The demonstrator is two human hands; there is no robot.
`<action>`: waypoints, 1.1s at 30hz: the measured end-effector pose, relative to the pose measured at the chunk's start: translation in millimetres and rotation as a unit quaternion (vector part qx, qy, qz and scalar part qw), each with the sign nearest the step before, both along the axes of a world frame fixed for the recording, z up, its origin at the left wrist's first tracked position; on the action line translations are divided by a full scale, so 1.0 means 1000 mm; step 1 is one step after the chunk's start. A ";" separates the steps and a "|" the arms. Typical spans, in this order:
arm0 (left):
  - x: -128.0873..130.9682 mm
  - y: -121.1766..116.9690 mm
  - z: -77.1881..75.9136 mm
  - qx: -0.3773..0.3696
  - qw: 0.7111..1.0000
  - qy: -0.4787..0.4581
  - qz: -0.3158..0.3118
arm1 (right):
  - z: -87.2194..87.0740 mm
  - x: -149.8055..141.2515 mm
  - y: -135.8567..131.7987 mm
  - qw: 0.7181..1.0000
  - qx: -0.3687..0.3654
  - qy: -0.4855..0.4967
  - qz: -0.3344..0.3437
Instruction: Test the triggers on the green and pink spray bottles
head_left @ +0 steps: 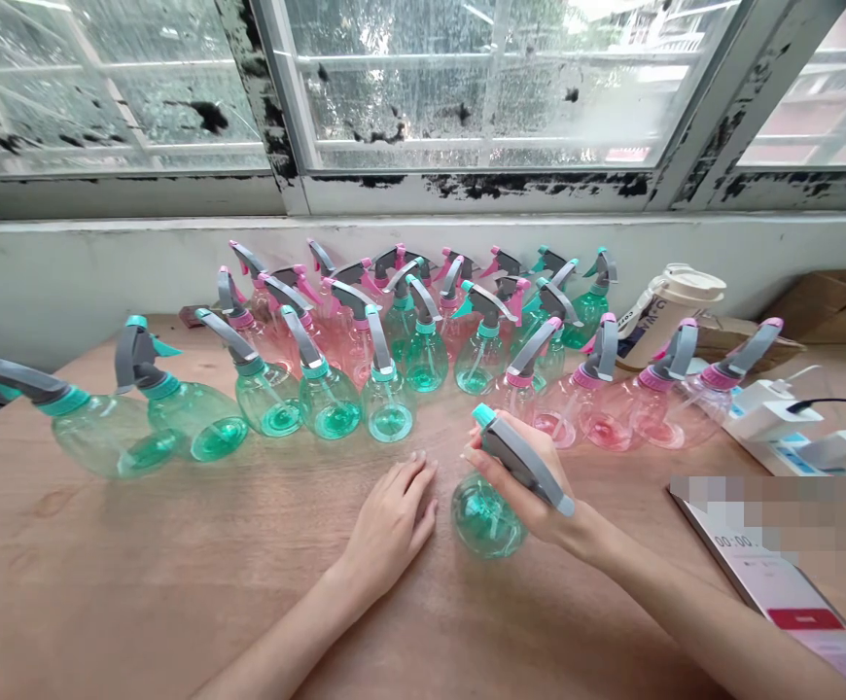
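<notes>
My right hand (521, 472) is wrapped round the neck of a green spray bottle (488, 520) with a grey and teal trigger head. The bottle is close to the tabletop; I cannot tell whether its base touches. Just left of it, my left hand (394, 520) lies palm down on the wood with fingers stretched out, holding nothing. Beyond the hands stand many more bottles: a green spray bottle (389, 408) is nearest the left fingertips, and a pink spray bottle (517, 394) is partly hidden behind my right hand.
Green bottles (196, 418) line the left and pink bottles (613, 413) the right, with mixed rows behind. A white-lidded cup (675, 311), a cardboard box (838, 306), a power strip (765, 418) with chargers and a phone (794, 583) are at the right. Windows (481, 87) rise behind the wooden table (138, 583).
</notes>
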State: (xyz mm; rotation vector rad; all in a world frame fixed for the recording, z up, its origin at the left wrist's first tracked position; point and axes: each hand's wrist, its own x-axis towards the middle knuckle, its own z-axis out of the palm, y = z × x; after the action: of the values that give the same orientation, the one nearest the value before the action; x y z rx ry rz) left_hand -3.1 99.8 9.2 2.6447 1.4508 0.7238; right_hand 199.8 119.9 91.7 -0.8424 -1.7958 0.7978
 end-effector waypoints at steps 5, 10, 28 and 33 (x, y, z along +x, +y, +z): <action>0.000 0.000 0.000 0.003 1.000 -0.015 0.002 | 0.001 0.001 0.000 1.000 0.002 0.004 0.002; 0.000 -0.001 0.000 -0.002 1.000 -0.022 0.005 | -0.007 0.002 -0.001 1.000 0.003 0.016 0.007; -0.001 -0.001 -0.001 -0.014 0.999 -0.044 0.008 | 0.000 0.003 -0.001 1.000 -0.015 -0.005 0.007; -0.001 -0.001 0.000 -0.016 0.999 -0.049 0.007 | -0.001 0.004 0.001 1.000 -0.016 0.002 0.016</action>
State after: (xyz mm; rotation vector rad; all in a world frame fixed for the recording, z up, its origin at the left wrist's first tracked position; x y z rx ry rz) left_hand -4.1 98.4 9.4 2.5398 1.4438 0.8136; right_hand 203.9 120.7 90.8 -0.8356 -1.8012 0.8504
